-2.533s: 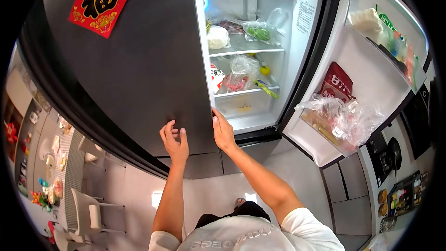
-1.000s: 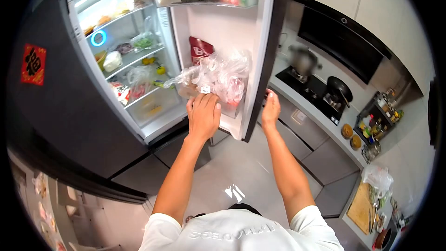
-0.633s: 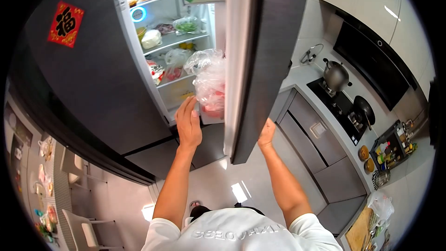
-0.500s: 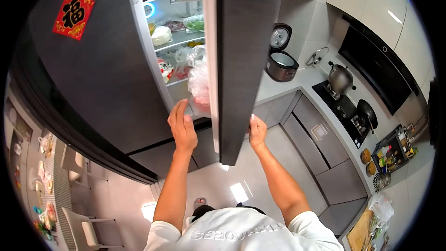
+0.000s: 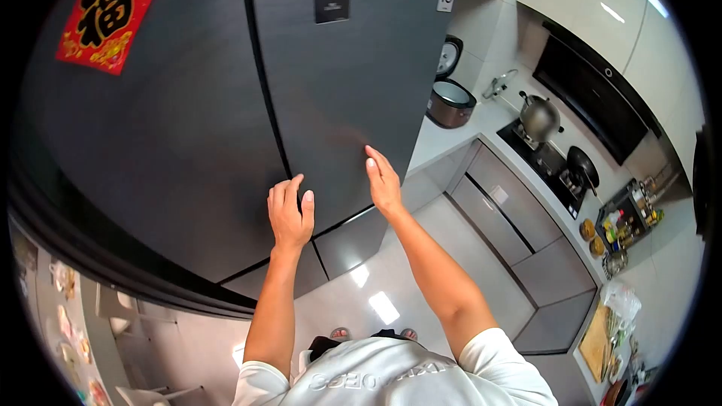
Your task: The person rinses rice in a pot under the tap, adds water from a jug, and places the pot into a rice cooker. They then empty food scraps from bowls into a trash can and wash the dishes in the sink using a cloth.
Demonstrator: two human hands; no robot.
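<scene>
The dark grey refrigerator fills the upper left, its right door lying level with the left door. My left hand is at the lower end of the seam between the doors, fingers stretched upward and thumb apart, with nothing in it. In front of the right door's lower part is my right hand, open and empty, fingers extended. Whether either hand touches the door surface I cannot tell. A red paper decoration with a black character sticks to the left door. The fridge's inside is hidden.
On the counter to the right stand an open rice cooker, a steel pot and a black wok on the stove. A cutting board and plastic bag lie nearer. Chairs stand at lower left.
The right refrigerator door has swung shut, hiding the food inside. My right hand has let go of the door edge and moved left and up, its fingers now extended. My left hand has dropped slightly.
</scene>
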